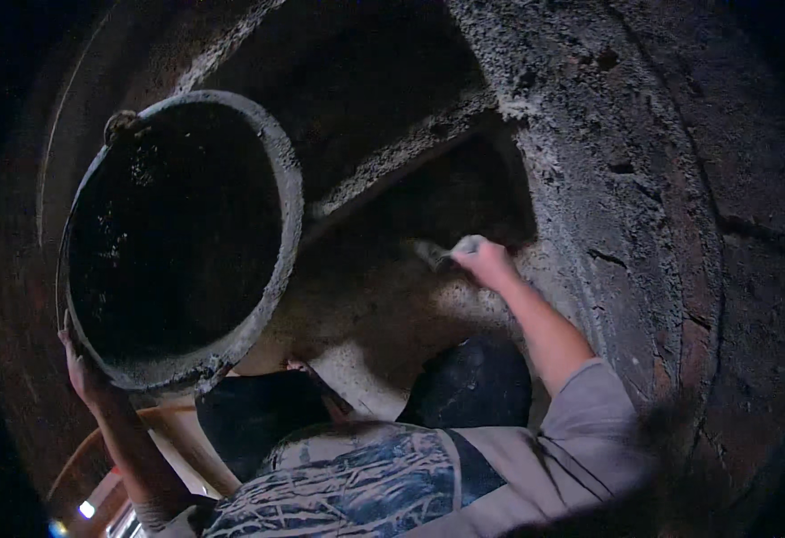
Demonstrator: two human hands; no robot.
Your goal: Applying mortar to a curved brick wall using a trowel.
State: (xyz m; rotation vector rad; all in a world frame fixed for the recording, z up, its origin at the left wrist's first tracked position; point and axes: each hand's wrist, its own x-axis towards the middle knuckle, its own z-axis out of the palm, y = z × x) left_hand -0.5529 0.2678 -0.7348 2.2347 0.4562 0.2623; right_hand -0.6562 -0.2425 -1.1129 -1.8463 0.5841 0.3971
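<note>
A large round bucket (pixel 287 193) with a crusted grey rim tilts its dark mouth toward me on the left. My left hand (pixel 83 366) is closed on the bucket's lower left edge, its fingers partly hidden behind it. My right hand (pixel 485 262), right of the middle, is closed around the handle of a small trowel (pixel 430 254). The trowel's blade points left over a dark recess and is smeared by motion. What lies inside the bucket is too dark to make out.
Rough grey masonry (pixel 581 134) curves up on the right. A crusted ledge (pixel 401 161) runs slantwise behind the trowel, with dark hollows on both sides. My knees (pixel 469 386) are close below. A bright light (pixel 86 509) shows at the lower left.
</note>
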